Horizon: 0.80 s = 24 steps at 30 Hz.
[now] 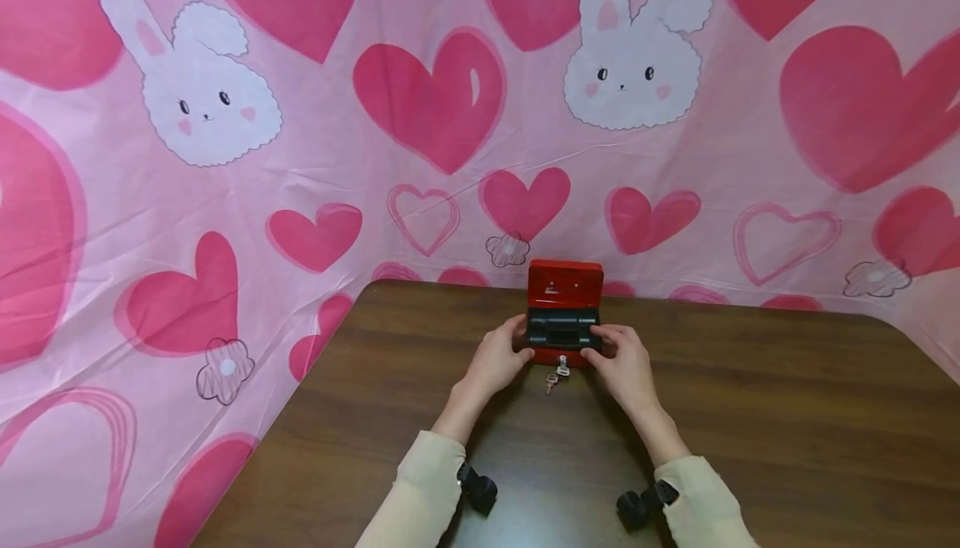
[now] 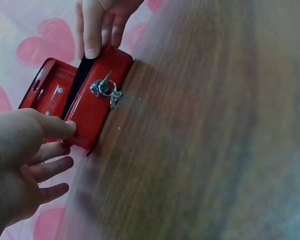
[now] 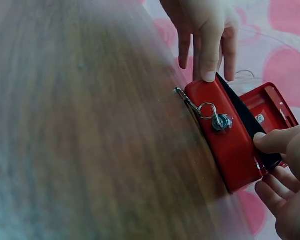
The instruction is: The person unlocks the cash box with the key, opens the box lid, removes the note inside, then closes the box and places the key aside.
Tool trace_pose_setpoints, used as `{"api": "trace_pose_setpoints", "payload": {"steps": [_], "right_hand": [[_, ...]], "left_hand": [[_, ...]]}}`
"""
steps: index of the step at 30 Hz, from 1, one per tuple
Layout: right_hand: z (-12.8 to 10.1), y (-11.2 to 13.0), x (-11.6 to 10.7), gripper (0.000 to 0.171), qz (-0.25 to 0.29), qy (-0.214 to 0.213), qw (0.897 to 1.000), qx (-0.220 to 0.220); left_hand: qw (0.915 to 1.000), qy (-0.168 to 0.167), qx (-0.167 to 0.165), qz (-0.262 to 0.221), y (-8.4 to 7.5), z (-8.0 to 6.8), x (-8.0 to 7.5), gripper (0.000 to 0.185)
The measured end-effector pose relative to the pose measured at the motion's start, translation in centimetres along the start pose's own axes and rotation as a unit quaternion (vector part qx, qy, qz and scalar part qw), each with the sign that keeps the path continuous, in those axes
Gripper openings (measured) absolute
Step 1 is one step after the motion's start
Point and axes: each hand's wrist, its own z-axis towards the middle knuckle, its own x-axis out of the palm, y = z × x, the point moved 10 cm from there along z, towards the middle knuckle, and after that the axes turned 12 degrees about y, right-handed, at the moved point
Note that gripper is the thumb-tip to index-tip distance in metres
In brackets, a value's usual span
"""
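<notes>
A small red cash box (image 1: 564,281) stands near the far edge of the table, its lid upright and open. A black tray (image 1: 561,327) fills its inside. A key (image 1: 561,369) sits in the front lock, with a second key hanging from its ring. My left hand (image 1: 495,361) grips the box's left end and my right hand (image 1: 622,363) its right end. In the left wrist view my left hand (image 2: 20,155) has its thumb on the front rim of the box (image 2: 97,107). In the right wrist view my right hand (image 3: 285,170) sets its thumb at the tray's edge above the key (image 3: 217,120).
The brown wooden table (image 1: 750,415) stretches wide on both sides of the box and toward me. A pink cloth (image 1: 450,115) with hearts and bunnies hangs behind and to the left. Black wrist cameras (image 1: 476,490) sit on both sleeves.
</notes>
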Motion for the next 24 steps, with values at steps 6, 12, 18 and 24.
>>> {"api": "trace_pose_setpoints", "payload": {"steps": [6, 12, 18, 24], "right_hand": [[-0.11, 0.22, -0.23, 0.039, 0.007, -0.009, 1.0, -0.002], [-0.58, 0.51, -0.47, 0.036, 0.007, -0.03, 0.999, -0.013], [-0.8, 0.59, -0.53, 0.034, 0.013, -0.041, 0.999, -0.018], [-0.98, 0.51, -0.82, 0.033, 0.015, -0.053, 0.998, -0.021]], "left_hand": [[1.0, 0.003, -0.003, 0.0, 0.24, 0.06, 0.07, 0.058], [1.0, 0.009, 0.001, -0.002, 0.43, -0.1, 0.16, 0.059], [0.9999, 0.013, 0.002, -0.008, 0.38, -0.43, -0.01, 0.06], [0.9997, 0.016, 0.003, -0.017, 0.32, -0.42, -0.02, 0.06]]}}
